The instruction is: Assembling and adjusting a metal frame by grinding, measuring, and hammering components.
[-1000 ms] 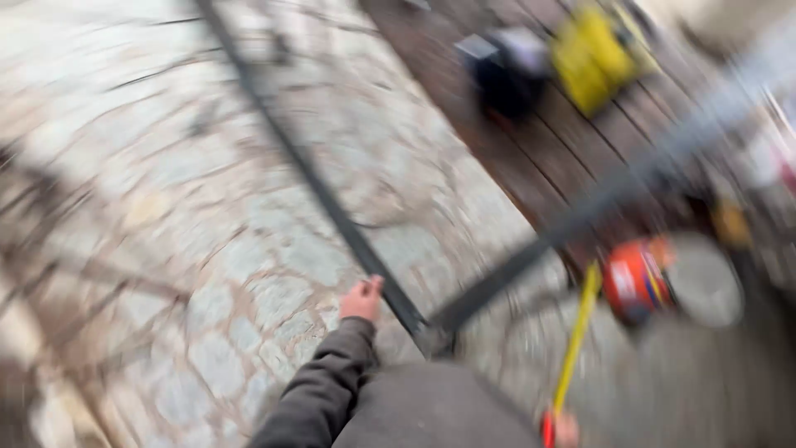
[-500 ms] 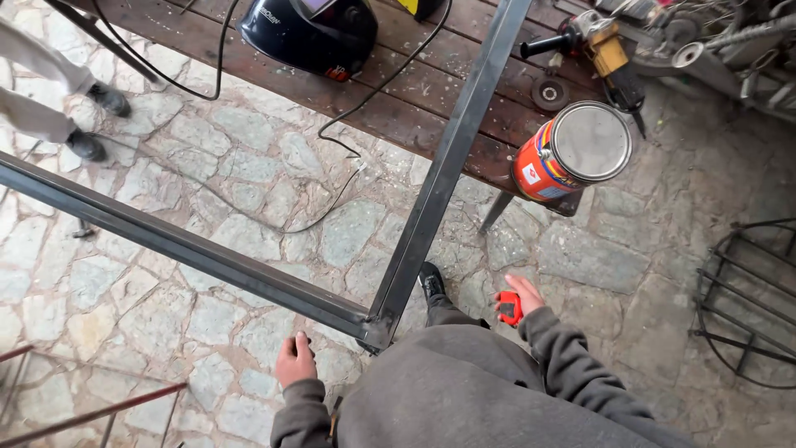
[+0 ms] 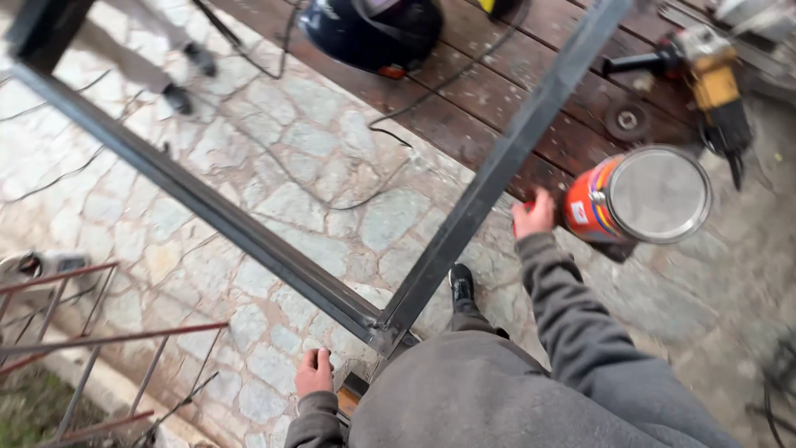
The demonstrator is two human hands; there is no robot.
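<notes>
Down by the steel frame (image 3: pixel 464 224) corner, our left hand (image 3: pixel 313 372) rested loosely open, while our right hand (image 3: pixel 533 217) gripped something red beside the paint can (image 3: pixel 638 197).

left hand (image 3: pixel 313 372) low, fingers curled — right hand (image 3: pixel 533 216) outstretched

Two hands: left hand (image 3: pixel 313 372), right hand (image 3: pixel 535 216). One steel frame (image 3: pixel 464 224). One paint can (image 3: pixel 638 197). One angle grinder (image 3: pixel 705 70). One welding helmet (image 3: pixel 373 31).
</notes>
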